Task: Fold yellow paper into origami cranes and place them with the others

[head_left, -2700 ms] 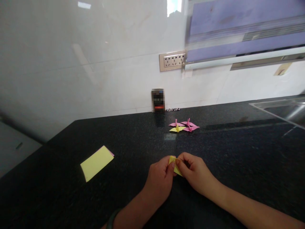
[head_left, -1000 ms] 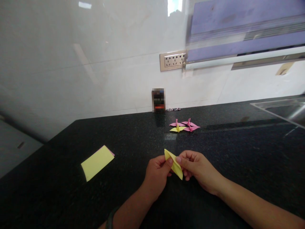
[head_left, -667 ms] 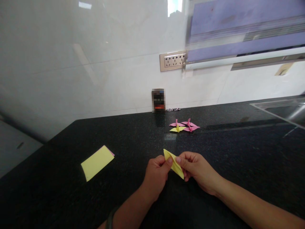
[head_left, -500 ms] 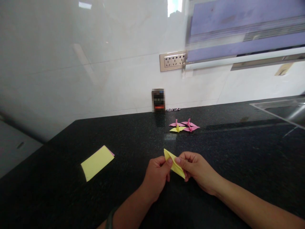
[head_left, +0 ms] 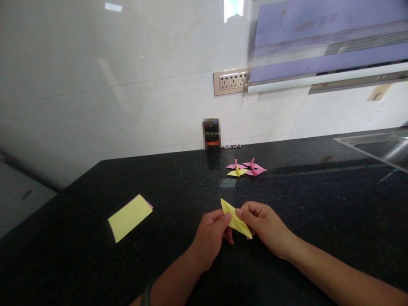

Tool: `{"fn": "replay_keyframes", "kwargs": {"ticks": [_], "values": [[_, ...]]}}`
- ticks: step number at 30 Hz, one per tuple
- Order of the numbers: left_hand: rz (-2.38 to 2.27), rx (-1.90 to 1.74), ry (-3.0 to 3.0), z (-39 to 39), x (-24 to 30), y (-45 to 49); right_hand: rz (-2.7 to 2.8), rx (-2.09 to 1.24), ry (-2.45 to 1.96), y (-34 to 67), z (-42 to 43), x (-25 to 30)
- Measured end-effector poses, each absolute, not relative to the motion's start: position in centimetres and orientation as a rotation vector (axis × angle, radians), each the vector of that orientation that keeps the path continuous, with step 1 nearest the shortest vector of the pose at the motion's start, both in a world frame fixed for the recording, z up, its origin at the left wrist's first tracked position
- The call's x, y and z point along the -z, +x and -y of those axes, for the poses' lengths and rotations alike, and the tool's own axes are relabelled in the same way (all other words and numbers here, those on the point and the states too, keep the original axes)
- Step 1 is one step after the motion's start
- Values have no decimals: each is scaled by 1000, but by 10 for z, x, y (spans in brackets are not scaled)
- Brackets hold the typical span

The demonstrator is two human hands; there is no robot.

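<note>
Left hand point(head_left: 211, 233) and right hand point(head_left: 266, 225), thumbs and fingers clamped on folded yellow paper point(head_left: 236, 222), near side, just right of center. Best: align edges, crease firmly, avoid tugging. Paper cranes point(head_left: 255, 171) farther off.

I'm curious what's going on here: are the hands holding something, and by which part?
A folded yellow paper: the left hand pinches its left edge, the right hand its right edge. Its far tip sticks out free.
</note>
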State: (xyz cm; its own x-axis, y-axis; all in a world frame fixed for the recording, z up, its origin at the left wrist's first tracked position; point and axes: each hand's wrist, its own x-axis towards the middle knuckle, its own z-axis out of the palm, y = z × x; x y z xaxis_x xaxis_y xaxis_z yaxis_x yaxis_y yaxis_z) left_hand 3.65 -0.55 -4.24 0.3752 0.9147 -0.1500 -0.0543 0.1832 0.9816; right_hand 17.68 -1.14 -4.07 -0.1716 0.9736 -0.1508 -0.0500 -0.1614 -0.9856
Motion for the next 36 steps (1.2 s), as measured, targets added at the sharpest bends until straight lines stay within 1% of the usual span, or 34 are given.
{"fn": "replay_keyframes", "kwargs": {"ticks": [10,19,23,25,32,36], "values": [[-1091,-925,1277,5,33,35,1342,-1397,-1222,179,13,42],[-1104,-956,1272,5,32,35,1554,-1134,-1331,181,14,41],[-1096,-951,1263,4,34,35,1575,-1095,-1359,180,15,39],[-1106,-946,1271,4,34,35,1541,-1154,-1345,180,14,39],[-1159,-1026,1326,3,35,33,1290,-1595,-1218,180,12,38],[-1186,-1055,1351,5,34,34,1223,-1698,-1186,180,13,38]]}}
